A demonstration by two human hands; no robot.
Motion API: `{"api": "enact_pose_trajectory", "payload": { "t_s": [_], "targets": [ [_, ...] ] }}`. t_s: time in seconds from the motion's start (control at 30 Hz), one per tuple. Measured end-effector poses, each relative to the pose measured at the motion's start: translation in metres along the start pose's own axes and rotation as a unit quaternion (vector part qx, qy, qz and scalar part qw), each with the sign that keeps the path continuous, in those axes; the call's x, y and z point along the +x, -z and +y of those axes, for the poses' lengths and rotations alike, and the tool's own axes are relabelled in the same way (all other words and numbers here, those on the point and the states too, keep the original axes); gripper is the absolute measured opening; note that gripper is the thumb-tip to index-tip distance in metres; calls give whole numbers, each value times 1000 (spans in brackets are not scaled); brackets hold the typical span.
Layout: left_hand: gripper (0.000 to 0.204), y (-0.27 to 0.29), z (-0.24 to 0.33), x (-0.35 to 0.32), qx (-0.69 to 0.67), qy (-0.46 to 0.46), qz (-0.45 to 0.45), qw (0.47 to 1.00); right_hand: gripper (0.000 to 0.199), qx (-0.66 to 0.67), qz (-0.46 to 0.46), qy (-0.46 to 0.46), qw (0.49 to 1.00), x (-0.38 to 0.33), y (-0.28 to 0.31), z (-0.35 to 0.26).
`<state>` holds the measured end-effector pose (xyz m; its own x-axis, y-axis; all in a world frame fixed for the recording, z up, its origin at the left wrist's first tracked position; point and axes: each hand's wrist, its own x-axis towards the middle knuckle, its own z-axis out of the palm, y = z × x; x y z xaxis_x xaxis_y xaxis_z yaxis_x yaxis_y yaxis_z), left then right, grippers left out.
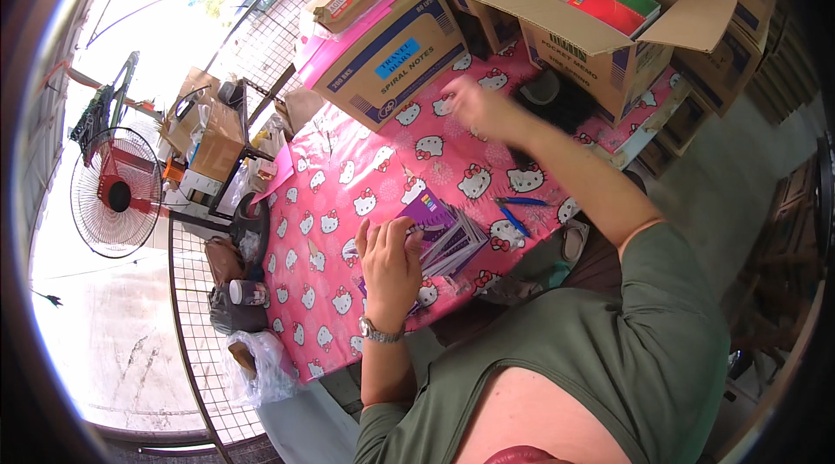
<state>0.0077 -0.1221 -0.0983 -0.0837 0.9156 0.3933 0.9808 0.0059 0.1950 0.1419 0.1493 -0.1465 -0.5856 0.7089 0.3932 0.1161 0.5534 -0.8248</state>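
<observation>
My left hand (pixel 389 266) is at the near part of the table, its fingers curled at the left side of a fanned stack of purple-covered notebooks (pixel 452 247). Whatever lies between those fingers is hidden. Out over the far middle of the table, my right hand (pixel 487 112) is raised and smeared by motion, so its grip cannot be made out. It is in front of a closed cardboard carton (pixel 391 64). To the right of the notebooks lies a blue-handled tool, like pliers (pixel 515 220).
A pink cat-patterned cloth (pixel 348 173) covers the table. An open carton of colourful notebooks (pixel 600 46) stands at the back right, beside a black object (pixel 557 100). On the left are a fan (pixel 117 194), a lidded jar (pixel 248 293) and a plastic bag (pixel 265 368).
</observation>
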Motion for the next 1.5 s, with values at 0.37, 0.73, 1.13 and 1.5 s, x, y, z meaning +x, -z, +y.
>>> {"api": "enact_pose_trajectory", "payload": {
  "t_s": [0.37, 0.73, 1.13, 1.5],
  "targets": [
    [29, -12, -4, -1, 12, 90, 101, 991, 49, 29, -180, -14, 983, 33, 46, 52],
    [34, -14, -2, 17, -45, 42, 90, 994, 45, 305, -557, -23, 772, 18, -5, -67],
    [24, -13, -28, 4, -126, 114, 113, 979, 42, 414, -560, -16, 717, 32, -22, -67],
    [22, -4, -32, 4, -175, 215, 43, 960, 40, 277, -573, -25, 771, 50, -43, -75]
  ]
}}
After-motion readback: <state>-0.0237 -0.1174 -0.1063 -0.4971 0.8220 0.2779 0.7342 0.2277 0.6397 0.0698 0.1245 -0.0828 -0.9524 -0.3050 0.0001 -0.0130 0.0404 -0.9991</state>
